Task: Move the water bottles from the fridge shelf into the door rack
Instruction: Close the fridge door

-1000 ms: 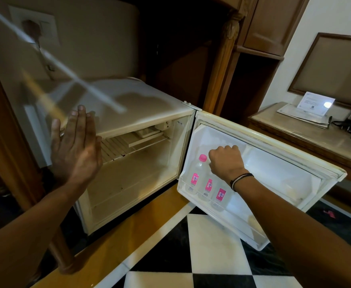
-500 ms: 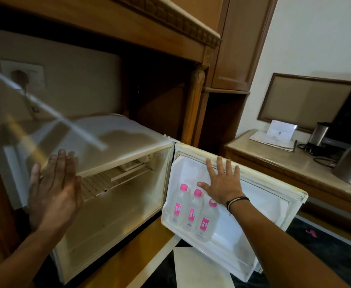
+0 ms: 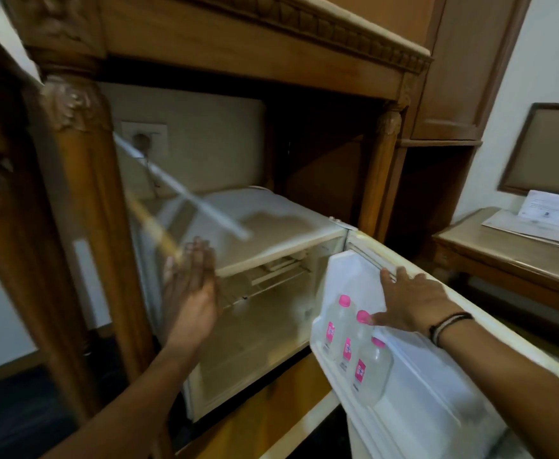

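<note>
Since half a second ago my view has tipped further up, so the carved wooden cabinet (image 3: 271, 38) fills the top of the picture, and my right hand (image 3: 410, 301) has slid from the inner panel up to the top edge of the fridge door (image 3: 437, 385). That hand lies flat and spread, fingers wide, its fingertips on the door's upper rim and its thumb just beside the pink cap of the middle bottle; it has hold of nothing. A dark band sits on its wrist. My left hand (image 3: 190, 293) hangs in front of the open fridge (image 3: 265, 246), blurred, palm turned towards the cavity, fingers straight and together, gripping nothing.

The three water bottles (image 3: 354, 352) stand upright side by side in the door rack (image 3: 324, 346), at the hinge end of the door, each with a pink cap and a pink label. The wire shelf (image 3: 271, 279) inside the fridge shows no bottle that I can make out. Off to the right, papers (image 3: 536, 220) lie on a wooden surface (image 3: 520, 256) below a framed board
</note>
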Demonstrator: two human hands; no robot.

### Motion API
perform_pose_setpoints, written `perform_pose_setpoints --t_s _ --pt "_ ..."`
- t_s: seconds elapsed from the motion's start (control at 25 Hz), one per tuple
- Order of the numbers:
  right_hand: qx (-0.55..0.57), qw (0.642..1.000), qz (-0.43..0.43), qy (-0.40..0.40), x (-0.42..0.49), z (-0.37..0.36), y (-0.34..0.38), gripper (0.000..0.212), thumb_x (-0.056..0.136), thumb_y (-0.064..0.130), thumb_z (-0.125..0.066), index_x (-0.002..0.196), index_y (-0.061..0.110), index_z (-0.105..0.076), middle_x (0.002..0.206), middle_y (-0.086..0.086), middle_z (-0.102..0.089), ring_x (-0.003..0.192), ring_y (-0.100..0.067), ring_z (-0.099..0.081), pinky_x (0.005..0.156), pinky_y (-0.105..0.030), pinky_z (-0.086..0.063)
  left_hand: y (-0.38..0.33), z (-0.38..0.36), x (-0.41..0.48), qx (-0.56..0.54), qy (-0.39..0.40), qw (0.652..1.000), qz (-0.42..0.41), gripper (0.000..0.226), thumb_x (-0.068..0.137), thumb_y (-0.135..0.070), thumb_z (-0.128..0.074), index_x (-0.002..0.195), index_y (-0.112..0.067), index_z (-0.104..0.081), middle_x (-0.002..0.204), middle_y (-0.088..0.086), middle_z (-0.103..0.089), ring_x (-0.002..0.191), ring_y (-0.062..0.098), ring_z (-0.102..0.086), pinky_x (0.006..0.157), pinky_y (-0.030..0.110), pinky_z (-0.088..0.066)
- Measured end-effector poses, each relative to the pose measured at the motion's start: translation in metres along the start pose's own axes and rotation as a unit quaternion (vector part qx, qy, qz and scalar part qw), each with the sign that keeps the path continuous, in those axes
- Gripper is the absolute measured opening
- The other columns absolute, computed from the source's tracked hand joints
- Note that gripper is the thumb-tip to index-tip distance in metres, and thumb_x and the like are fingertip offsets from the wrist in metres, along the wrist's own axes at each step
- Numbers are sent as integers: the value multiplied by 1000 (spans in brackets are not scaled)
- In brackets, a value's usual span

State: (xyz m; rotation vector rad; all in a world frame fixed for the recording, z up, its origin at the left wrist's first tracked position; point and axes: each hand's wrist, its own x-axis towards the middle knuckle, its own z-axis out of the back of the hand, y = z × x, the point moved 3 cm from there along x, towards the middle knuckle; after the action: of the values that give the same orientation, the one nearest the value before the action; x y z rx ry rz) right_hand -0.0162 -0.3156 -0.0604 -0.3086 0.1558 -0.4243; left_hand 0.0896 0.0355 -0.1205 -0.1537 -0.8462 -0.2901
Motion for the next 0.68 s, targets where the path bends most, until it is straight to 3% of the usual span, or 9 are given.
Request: perform_pose_setpoints --t_s 0.12,0.28,0.4,0.52,0.68 --pt "-17 995 100 21 -9 20 22 109 81 84 -52 164 30 -7 165 -6 -35 135 -28 -54 96 -34 -52 -2 5 3 6 36 999 16 67 111 -34 -27 170 -2 -34 178 18 -29 166 28 -15 134 47 4" --pt "37 979 191 66 -16 44 42 101 82 80 -55 162 40 -8 163 3 -39 142 -27 -47 109 -37 -45 -3 4 2 7 84 996 19 68 113 -37 -21 174 -5 -21 182 14 -15 169 26 -7 135 46 9" --pt "43 972 230 32 -15 53 57 91 84 80 -53 160 46 -17 164 5 -38 148 -27 -40 114 -42 -40 -1 7 5 17 97 995 16 64 118 -35 -24 174 -5 -19 182 16 -17 171 28 -10 135 44 11" --pt "66 962 263 1 -10 55 74 84 83 88 -38 157 50 -25 161 9 -42 149 -26 -33 114 -48 -35 1 16 10 23 115 993 4 67 114 -36 -25 172 -3 -27 179 19 -27 169 32 -22 135 44 3" --pt "135 926 327 -129 -4 48 102 74 95 81 -11 158 46 -24 161 7 -41 151 -21 -33 118 -49 -30 7 23 19 -46 169 984 10 64 118 -39 -26 175 -13 -17 184 9 -15 171 25 -9 134 40 4"
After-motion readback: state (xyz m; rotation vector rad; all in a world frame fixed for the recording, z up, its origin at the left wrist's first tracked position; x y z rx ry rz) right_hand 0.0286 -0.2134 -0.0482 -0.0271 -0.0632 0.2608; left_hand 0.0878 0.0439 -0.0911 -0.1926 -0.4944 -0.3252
